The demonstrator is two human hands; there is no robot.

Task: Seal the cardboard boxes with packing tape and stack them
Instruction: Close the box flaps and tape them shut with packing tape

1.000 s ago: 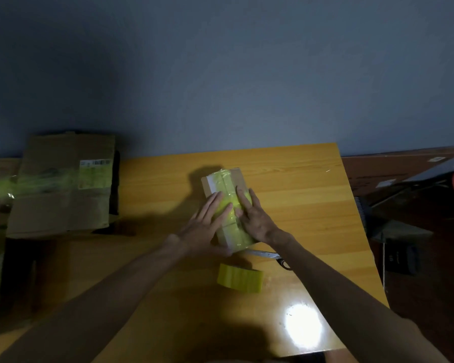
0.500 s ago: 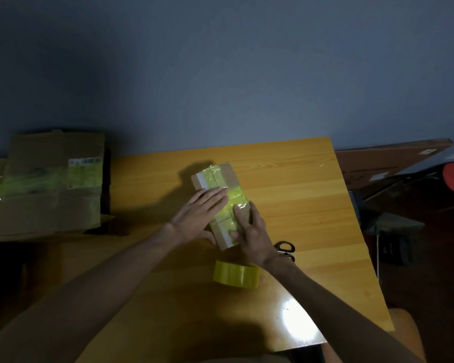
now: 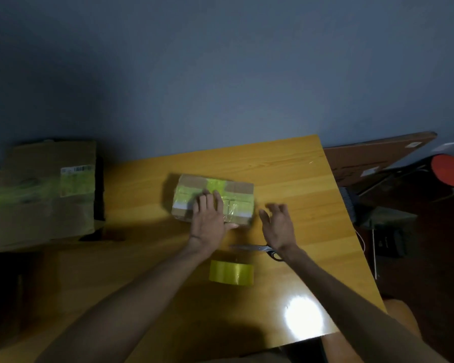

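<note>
Rotation is the change here. Half a second ago the small box [image 3: 235,187] points its long side away from you, and now it lies across, in the middle of the table [image 3: 286,166]. Your left hand [image 3: 209,221] rests flat on its top, fingers straight and close together. Your right hand [image 3: 279,226] is off the box now, just beside its right end, open with fingers spread. Yellow tape crosses the top both ways, so I judge the sealing nearly finished — stacking comes next, probably with the bigger taped box [image 3: 45,195] at the left. The tape roll [image 3: 231,273] and the scissors [image 3: 252,248] lie near you.
</note>
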